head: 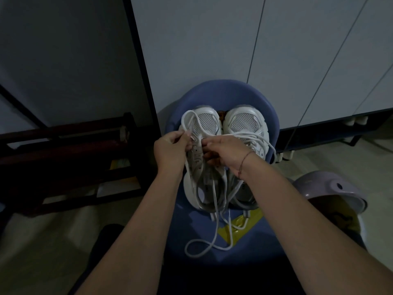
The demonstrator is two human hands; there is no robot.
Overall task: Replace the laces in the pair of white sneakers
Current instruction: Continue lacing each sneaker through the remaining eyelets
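Dim room — pale grey panelled cabinet doors [276, 50] behind, dark wooden rack [63, 145] left, perhaps shelving, on pale floor [42, 241].

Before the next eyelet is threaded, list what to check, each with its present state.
1. Left hand pinches the white lace: ok.
2. Right hand curls at the eyelet row; what it pinches: cannot tell.
3. The worked sneaker and the other sneaker rest on the blue stool: ok.
4. Loose lace ends untangled: not ok, they cross each other over the yellow packet.
5. Next eyelet visible: cannot tell, fingers cover it.
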